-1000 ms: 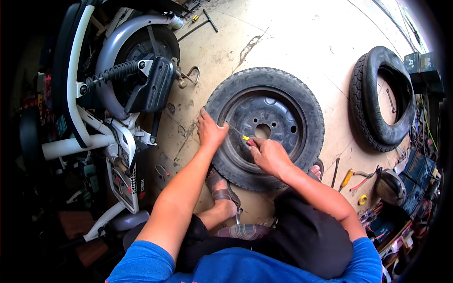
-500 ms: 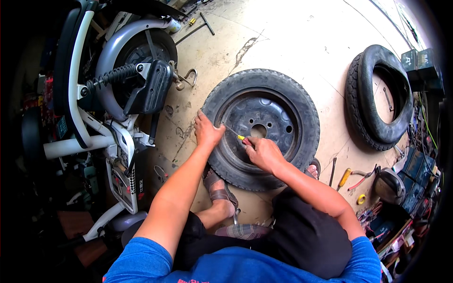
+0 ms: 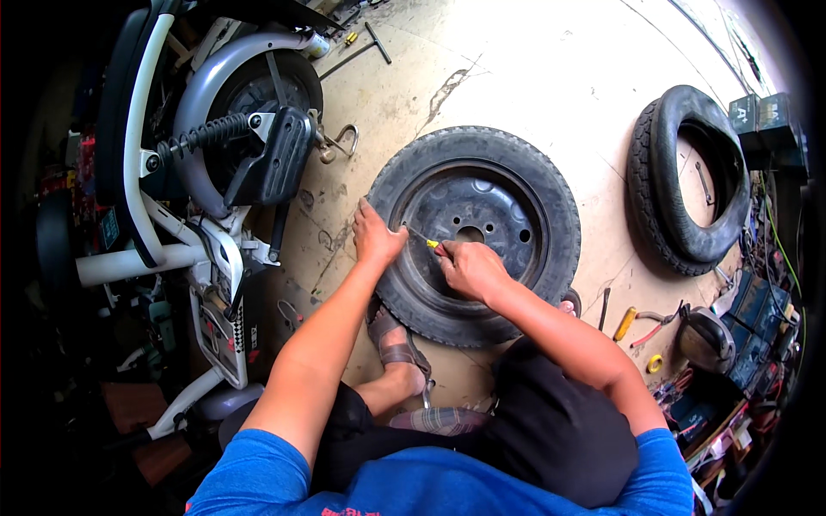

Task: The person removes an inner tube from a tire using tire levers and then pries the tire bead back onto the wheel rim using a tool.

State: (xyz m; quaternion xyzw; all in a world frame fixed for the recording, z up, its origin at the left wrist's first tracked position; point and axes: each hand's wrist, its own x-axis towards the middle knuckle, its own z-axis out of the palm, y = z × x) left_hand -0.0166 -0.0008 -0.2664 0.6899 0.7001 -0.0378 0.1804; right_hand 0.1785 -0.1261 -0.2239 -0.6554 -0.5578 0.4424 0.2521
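A black tyre (image 3: 551, 284) mounted on a dark steel wheel rim (image 3: 434, 206) lies flat on the floor between my feet. My left hand (image 3: 379, 241) is closed over the tyre's left side, fingers at its outer edge and thumb at the rim. In my closed right hand (image 3: 473, 271), above the lower middle of the wheel, is a screwdriver (image 3: 433, 244) with a yellow and red handle. Its thin shaft slants up and left to the rim beside my left thumb. What the tip touches is too small to make out.
At left stands a partly stripped scooter (image 3: 142, 258) with a rear wheel and spring. Another tyre with an inner tube (image 3: 667, 172) lies at right. Below it are a yellow-handled tool (image 3: 625, 323), pliers (image 3: 658, 327) and yellow tape (image 3: 655, 363). A T-handle wrench (image 3: 377, 43) lies at the far left.
My right hand and the screwdriver have shifted slightly left and away from me, toward the left thumb. My left hand keeps its hold on the tyre.
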